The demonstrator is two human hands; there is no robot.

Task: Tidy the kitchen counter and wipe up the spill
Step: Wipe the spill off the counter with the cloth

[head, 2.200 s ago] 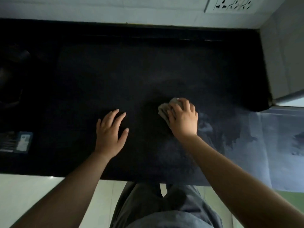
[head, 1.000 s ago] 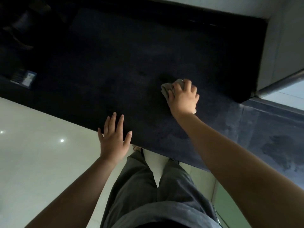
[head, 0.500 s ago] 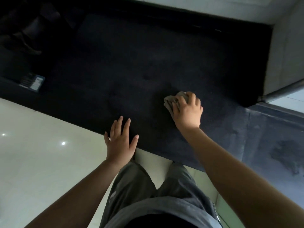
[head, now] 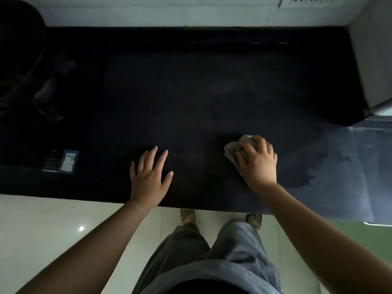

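Observation:
A dark kitchen counter (head: 191, 92) fills the upper view. My right hand (head: 257, 164) presses a crumpled grey cloth (head: 232, 150) onto the counter, fingers curled over it; most of the cloth is hidden under the hand. To its right a wet smeared patch (head: 307, 166) shines on the surface. My left hand (head: 149, 177) lies flat on the counter near the front edge, fingers spread, holding nothing.
A small blue-and-white packet (head: 61, 161) lies at the counter's left front. Dark, unclear objects (head: 42, 90) stand at the far left. A wall corner with a metal rail (head: 379, 107) juts in at right. A socket plate (head: 309, 1) sits on the back wall.
The view has swung back square to the counter. My left hand has moved from the counter's edge onto the surface. My right hand still holds the cloth at about the same spot.

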